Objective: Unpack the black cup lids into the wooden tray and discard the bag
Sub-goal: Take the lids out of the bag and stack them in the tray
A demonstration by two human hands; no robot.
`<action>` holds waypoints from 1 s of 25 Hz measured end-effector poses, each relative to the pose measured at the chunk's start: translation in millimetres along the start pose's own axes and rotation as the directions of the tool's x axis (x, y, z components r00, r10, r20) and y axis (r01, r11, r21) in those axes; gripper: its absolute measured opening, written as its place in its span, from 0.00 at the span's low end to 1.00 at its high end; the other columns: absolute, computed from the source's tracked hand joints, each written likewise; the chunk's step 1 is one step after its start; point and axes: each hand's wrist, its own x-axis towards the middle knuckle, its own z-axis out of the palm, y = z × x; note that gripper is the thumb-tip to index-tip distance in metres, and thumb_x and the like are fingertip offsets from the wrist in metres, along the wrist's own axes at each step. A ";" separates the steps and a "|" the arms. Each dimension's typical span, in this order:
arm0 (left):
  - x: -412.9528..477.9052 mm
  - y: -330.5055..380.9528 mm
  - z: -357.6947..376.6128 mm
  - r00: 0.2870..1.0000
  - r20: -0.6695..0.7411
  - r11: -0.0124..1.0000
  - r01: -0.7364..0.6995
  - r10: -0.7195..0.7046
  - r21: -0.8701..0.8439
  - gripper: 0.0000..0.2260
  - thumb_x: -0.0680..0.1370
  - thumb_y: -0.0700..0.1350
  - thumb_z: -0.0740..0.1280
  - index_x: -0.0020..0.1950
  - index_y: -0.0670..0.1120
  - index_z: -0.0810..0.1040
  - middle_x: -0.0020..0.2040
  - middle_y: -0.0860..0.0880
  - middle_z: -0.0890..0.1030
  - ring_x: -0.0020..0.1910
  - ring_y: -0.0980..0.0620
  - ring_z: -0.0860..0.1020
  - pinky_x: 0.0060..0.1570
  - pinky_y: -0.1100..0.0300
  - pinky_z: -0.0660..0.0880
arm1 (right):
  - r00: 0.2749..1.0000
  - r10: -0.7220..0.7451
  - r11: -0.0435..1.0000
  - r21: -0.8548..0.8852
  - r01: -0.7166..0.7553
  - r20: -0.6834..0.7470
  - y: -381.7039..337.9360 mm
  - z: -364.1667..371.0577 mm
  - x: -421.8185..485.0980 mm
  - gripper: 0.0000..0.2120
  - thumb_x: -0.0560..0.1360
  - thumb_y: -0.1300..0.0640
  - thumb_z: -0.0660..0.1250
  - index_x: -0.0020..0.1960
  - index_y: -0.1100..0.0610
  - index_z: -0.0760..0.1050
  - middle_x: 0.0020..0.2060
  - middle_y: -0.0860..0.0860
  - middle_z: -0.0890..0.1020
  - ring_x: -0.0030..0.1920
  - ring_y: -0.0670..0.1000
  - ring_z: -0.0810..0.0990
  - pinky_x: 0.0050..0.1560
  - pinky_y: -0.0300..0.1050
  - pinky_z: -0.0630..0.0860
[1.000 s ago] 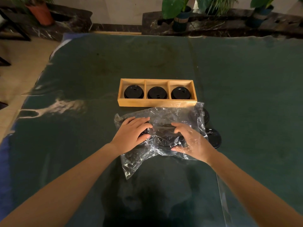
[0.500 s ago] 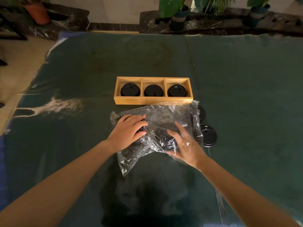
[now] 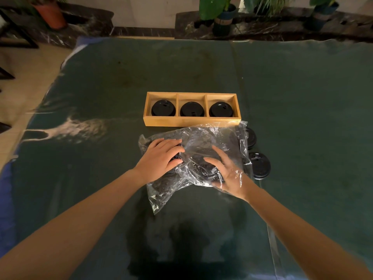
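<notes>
A crumpled clear plastic bag [image 3: 203, 140] lies on the green cloth just in front of the wooden tray [image 3: 191, 122]. The tray has three compartments, each holding a stack of black lids [image 3: 163, 108]. My left hand [image 3: 161, 158] presses on the bag's left part, fingers curled over black lids inside. My right hand [image 3: 226, 172] is partly under the plastic film, gripping dark lids within the bag. Two more black lids lie at the bag's right edge: one [image 3: 259, 165] in the open, one [image 3: 250, 137] half under the plastic.
A dark green cloth [image 3: 302, 118] covers the table. Potted plants [image 3: 220, 15] stand on a dark stone ledge beyond the far edge. Tan floor lies off the table's left side.
My right hand has turned and slid deeper under the plastic around the lids. The left hand stays pressed on the bag. The view has shifted slightly.
</notes>
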 end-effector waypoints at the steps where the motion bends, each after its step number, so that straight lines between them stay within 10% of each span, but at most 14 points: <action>1: 0.5 0.1 0.2 1.000 -0.001 1.000 0.000 0.000 0.002 0.13 0.77 0.52 0.62 0.59 0.48 0.75 0.67 0.47 0.74 0.66 0.48 0.72 0.68 0.48 0.62 | 0.999 0.018 1.000 -0.014 -0.018 -0.027 -2.1 3.3 1.3 0.37 0.67 0.55 0.76 0.71 0.52 0.64 0.76 0.57 0.53 0.71 0.58 0.66 0.67 0.55 0.71; 17: -0.8 1.5 -4.1 1.000 0.021 1.000 0.008 -0.007 -0.018 0.13 0.78 0.51 0.62 0.60 0.48 0.75 0.68 0.47 0.73 0.67 0.49 0.71 0.69 0.50 0.59 | 0.978 0.170 0.977 0.149 -0.151 -0.124 3.3 -20.7 -26.9 0.41 0.65 0.57 0.77 0.70 0.38 0.60 0.73 0.53 0.57 0.73 0.50 0.57 0.71 0.48 0.60; 22: 12.1 -1.5 -7.7 0.997 0.072 0.999 0.034 -0.032 -0.036 0.14 0.79 0.52 0.58 0.62 0.49 0.73 0.68 0.48 0.73 0.67 0.48 0.71 0.68 0.51 0.60 | 0.913 0.255 0.967 0.068 -0.246 -0.318 13.4 -81.9 -49.0 0.42 0.58 0.63 0.81 0.68 0.54 0.67 0.69 0.60 0.65 0.68 0.59 0.67 0.69 0.52 0.65; 25: 20.8 -5.2 -7.5 0.992 0.111 0.998 0.059 -0.055 -0.035 0.14 0.80 0.52 0.56 0.64 0.50 0.71 0.69 0.49 0.72 0.67 0.49 0.70 0.67 0.51 0.60 | 0.865 0.250 0.964 0.032 -0.263 -0.435 13.9 -116.4 -28.9 0.42 0.58 0.64 0.80 0.68 0.55 0.67 0.68 0.60 0.65 0.68 0.53 0.65 0.69 0.37 0.60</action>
